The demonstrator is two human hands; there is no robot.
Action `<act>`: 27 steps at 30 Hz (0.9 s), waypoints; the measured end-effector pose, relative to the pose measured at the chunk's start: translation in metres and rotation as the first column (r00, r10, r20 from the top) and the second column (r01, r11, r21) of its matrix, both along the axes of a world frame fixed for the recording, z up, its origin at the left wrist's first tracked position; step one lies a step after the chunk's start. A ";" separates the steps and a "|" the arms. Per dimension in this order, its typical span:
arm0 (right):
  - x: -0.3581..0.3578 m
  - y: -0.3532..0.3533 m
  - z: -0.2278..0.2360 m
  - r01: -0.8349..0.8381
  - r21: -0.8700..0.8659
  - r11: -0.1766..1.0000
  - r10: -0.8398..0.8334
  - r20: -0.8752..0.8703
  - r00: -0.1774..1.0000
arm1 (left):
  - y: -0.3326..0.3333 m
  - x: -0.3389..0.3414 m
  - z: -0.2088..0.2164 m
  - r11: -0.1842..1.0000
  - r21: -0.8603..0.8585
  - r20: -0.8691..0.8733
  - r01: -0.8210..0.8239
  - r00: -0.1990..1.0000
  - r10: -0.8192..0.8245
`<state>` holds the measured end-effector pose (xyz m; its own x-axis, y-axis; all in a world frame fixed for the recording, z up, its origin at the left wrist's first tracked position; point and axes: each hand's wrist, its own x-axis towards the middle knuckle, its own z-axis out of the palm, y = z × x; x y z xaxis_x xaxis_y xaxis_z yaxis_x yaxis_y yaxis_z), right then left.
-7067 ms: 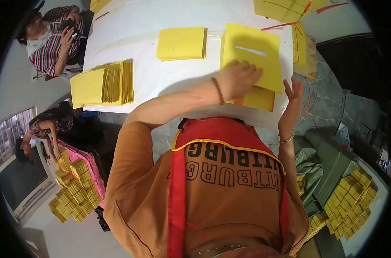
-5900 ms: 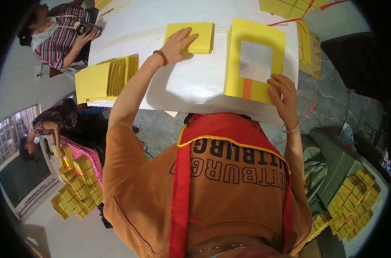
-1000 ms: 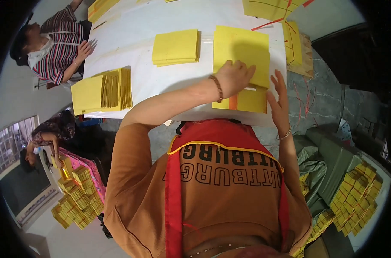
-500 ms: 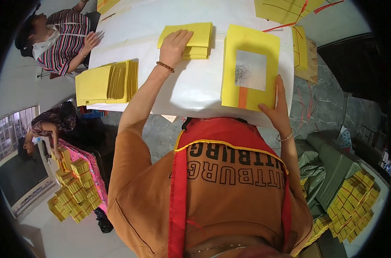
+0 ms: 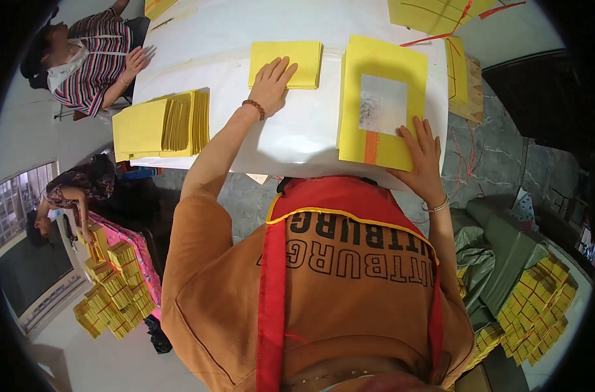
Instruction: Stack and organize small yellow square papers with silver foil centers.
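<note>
My left hand (image 5: 272,86) rests flat, fingers stretched, on the near side of a small pile of folded yellow paper (image 5: 288,55) in the middle of the white table. To its right lies a larger stack of yellow paper sheets (image 5: 386,59). Its top sheet carries a silvery square (image 5: 384,103) and an orange stripe (image 5: 371,149). At that stack's near right corner is my right hand (image 5: 425,160), its fingers spread over the sheet and its thumb by the near edge. Whether it pinches a sheet cannot be made out.
On the white table (image 5: 235,140), folded yellow bundles (image 5: 160,124) stand at the left edge. More yellow stacks with red ties (image 5: 435,16) sit at the far right. A person in a striped top (image 5: 104,55) is at the left. Tied yellow bundles (image 5: 539,307) are piled at the lower right.
The small pile, its top piece offset before, now lies squared up. My left hand has drawn slightly nearer and right. My right hand's fingers have moved from the stack's side onto its top sheet.
</note>
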<state>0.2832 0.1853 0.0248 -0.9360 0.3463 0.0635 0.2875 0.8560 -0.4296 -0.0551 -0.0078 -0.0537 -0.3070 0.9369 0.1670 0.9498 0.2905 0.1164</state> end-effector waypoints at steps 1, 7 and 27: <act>0.001 0.001 0.000 0.001 0.000 1.000 -0.001 -0.002 1.000 | 0.000 0.000 0.001 1.000 -0.016 0.027 -0.003 1.000 0.003; 0.002 0.007 -0.003 -0.003 -0.046 0.999 0.002 -0.028 1.000 | 0.000 -0.013 0.026 0.995 0.054 0.154 0.089 0.983 -0.096; -0.005 0.013 -0.003 0.000 -0.120 0.993 -0.011 -0.093 0.996 | 0.039 0.139 0.089 0.912 0.088 0.181 0.401 0.894 -0.410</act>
<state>0.2780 0.1983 0.0220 -0.9261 0.3615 0.1083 0.2458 0.7956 -0.5538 0.0843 0.0312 0.0353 0.0672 0.9794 0.1907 0.9418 -0.1254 0.3120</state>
